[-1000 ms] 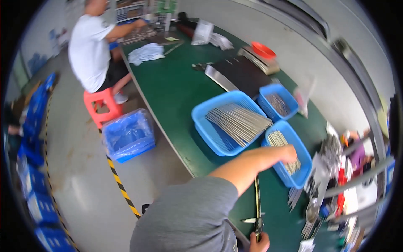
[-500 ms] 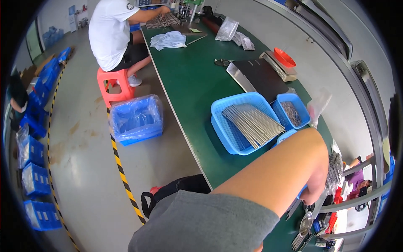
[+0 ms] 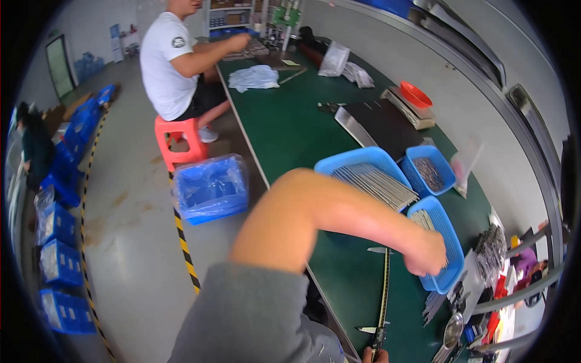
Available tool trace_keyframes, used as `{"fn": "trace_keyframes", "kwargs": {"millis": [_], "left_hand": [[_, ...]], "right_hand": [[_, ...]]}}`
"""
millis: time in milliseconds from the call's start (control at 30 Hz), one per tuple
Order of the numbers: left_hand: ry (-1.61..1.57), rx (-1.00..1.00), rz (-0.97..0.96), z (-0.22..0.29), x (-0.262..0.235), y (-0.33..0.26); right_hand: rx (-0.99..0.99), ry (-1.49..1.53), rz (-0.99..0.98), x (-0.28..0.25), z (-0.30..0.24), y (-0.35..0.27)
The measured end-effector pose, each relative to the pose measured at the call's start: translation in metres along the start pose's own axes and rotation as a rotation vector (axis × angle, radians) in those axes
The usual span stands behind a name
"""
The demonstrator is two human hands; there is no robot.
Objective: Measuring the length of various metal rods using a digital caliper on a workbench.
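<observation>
Head view: left hand [image 3: 426,253], grip unclear, dips into rounded plastic basket [image 3: 443,222]; right hand [image 3: 382,357] clasps slim caliper [image 3: 384,291].

The worktop [image 3: 272,121] extends away from the viewer, with the lined bin [image 3: 212,210] on the floor [image 3: 130,254] to its left and the stool [image 3: 175,136] behind that bin. On the worktop, the large basket [image 3: 327,162] contains rods [image 3: 381,186]. The small basket [image 3: 452,257] stands to its front right, containing pins [image 3: 422,219]; the left hand [image 3: 426,253] is at this basket. The parts container [image 3: 446,172] stands right of the large basket. The scale [image 3: 425,121] is behind both, carrying a bowl [image 3: 416,95]. The caliper [image 3: 384,290] extends from the right hand [image 3: 376,356], left of the ladle [image 3: 452,331].
</observation>
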State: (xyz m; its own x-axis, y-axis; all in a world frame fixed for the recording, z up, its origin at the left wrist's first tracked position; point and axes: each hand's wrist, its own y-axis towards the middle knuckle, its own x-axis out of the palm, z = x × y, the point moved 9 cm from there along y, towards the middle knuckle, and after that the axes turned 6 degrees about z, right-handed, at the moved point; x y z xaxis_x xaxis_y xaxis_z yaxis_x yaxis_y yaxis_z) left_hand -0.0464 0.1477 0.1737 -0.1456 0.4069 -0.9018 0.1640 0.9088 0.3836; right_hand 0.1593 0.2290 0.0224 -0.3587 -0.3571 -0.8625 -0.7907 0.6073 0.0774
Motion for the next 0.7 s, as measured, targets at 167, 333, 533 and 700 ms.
{"fn": "trace_keyframes", "kwargs": {"millis": [167, 333, 533, 700], "left_hand": [[-0.258, -0.805, 0.529, -0.067, -0.04, -0.188], [-0.043, -1.339, 0.585, -0.083, -0.036, -0.343], [0.268, -1.563, 0.662, -0.091, -0.047, -0.464], [0.71, -1.34, 0.215, -0.15, -0.042, -0.487]], "right_hand": [[-0.045, -0.003, -0.048, 0.005, -0.011, 0.004], [0.056, -0.011, -0.139, 0.011, 0.002, 0.01], [0.015, -0.093, -0.025, 0.005, 0.005, 0.008], [0.004, -0.172, 0.052, 0.0, 0.005, 0.005]]}}
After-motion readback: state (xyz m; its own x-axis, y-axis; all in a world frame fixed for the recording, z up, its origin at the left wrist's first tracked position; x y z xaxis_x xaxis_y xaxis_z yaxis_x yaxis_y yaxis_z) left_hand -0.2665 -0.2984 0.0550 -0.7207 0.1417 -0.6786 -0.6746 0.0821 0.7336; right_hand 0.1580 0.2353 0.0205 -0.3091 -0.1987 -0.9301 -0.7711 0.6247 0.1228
